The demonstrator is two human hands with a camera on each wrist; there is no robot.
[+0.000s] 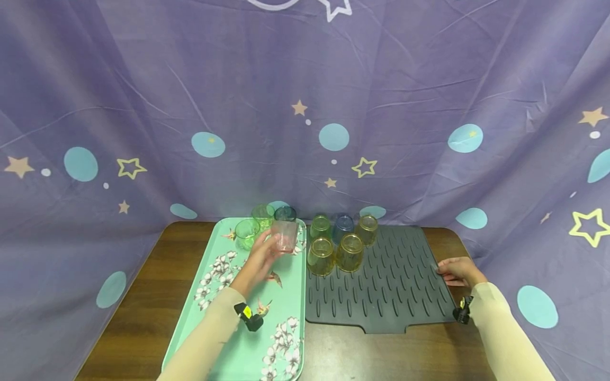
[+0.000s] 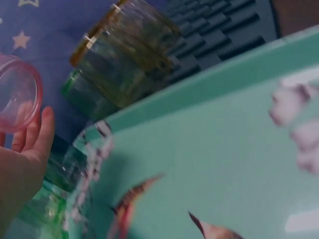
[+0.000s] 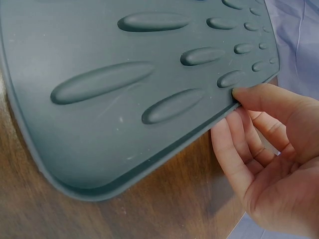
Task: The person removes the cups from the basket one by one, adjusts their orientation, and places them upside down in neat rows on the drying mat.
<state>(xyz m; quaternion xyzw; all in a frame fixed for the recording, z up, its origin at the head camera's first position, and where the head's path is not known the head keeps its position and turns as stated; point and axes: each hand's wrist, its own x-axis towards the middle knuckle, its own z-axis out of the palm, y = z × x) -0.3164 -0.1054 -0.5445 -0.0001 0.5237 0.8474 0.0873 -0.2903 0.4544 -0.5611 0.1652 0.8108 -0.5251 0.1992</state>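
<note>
Tumbler (image 1: 285,235), pink, likely light and fragile, best held round its sides: the left hand (image 1: 260,260) is gripping it near the tray's (image 1: 292,288) far right corner; the right hand (image 1: 459,271) is pinching the mat's (image 1: 405,288) edge.

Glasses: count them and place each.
9: pink glass in the left hand; on the tray, near green glass, far green glass, dark glass; on the mat, back green glass, blue glass, yellow glass; front left amber glass, right amber glass.
</note>
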